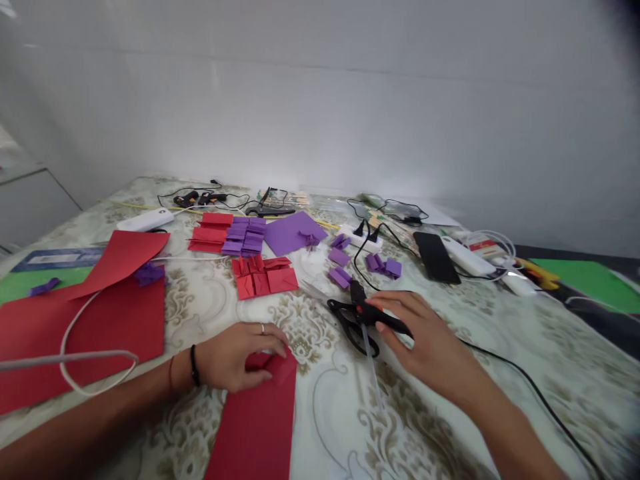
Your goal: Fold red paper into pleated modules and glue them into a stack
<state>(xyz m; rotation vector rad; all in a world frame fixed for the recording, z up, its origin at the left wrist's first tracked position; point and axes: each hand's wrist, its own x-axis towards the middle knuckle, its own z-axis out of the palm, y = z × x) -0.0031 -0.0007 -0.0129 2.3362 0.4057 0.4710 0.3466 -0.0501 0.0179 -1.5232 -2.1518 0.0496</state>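
My left hand (245, 357), with a ring and a black band at the wrist, curls its fingers around a small folded red paper piece (260, 361) above a red paper strip (257, 427). The fingers hide part of that piece. My right hand (425, 340) grips the handle of a black hot glue gun (373, 312). A translucent glue stick (371, 373) sticks out of its back end. Black-handled scissors (345, 320) lie under the glue gun, blades toward the folded red papers (263, 277). Purple folded pieces (340, 277) lie just beyond.
Large red sheets (125, 327) and a white cable (70, 360) lie at the left. Purple paper (290, 233), a power strip (360, 238) and a black phone (435, 257) are farther back. The glue gun's black cord (530, 380) runs along the right.
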